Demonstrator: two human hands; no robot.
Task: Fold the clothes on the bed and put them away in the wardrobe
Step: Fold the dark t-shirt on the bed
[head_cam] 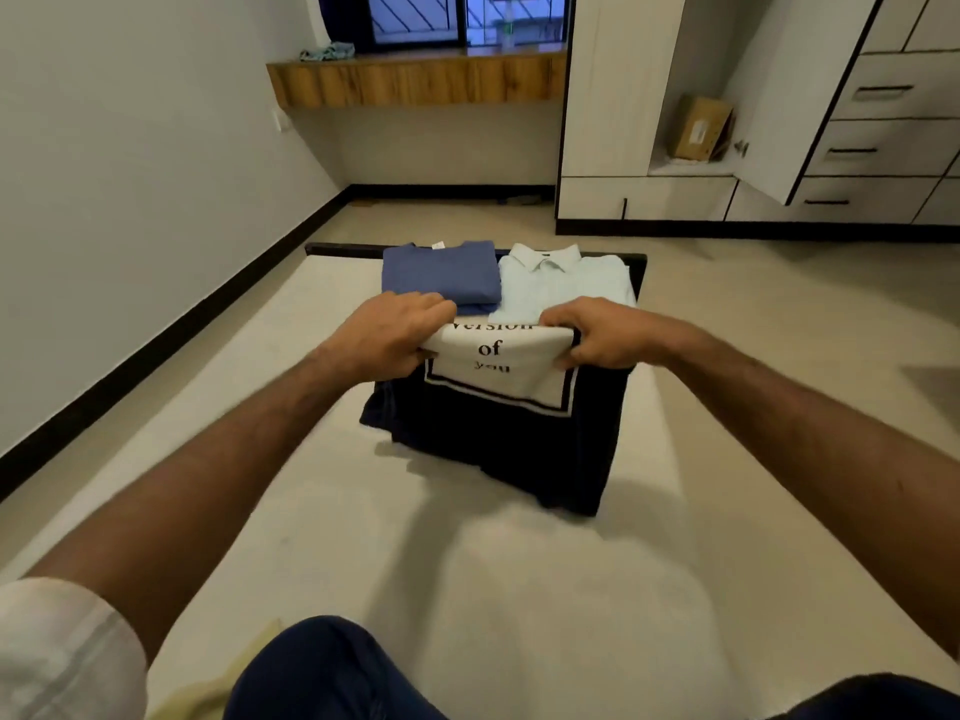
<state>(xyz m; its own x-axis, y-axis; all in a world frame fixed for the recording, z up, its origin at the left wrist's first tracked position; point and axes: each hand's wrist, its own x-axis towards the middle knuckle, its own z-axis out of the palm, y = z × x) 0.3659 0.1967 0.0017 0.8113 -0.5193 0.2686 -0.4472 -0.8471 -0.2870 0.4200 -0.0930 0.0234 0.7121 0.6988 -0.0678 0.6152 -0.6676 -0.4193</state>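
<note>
folding step: left hand (387, 337) and right hand (605, 335) each pinch the fold edge of the dark navy t-shirt with white printed panel (498, 407), frame centre on the bed (311, 511). next: lay fold flat, beside 2 folded shirts.

Centre of the frame, the white printed panel (498, 361) on the dark T-shirt (509, 449) carries black lettering: "version" on the top line, partly cut off at the fold, "of" clear beneath it, then a squashed word that looks like "you". The label on the cardboard box (698, 128), upper right, is too small to read.
</note>
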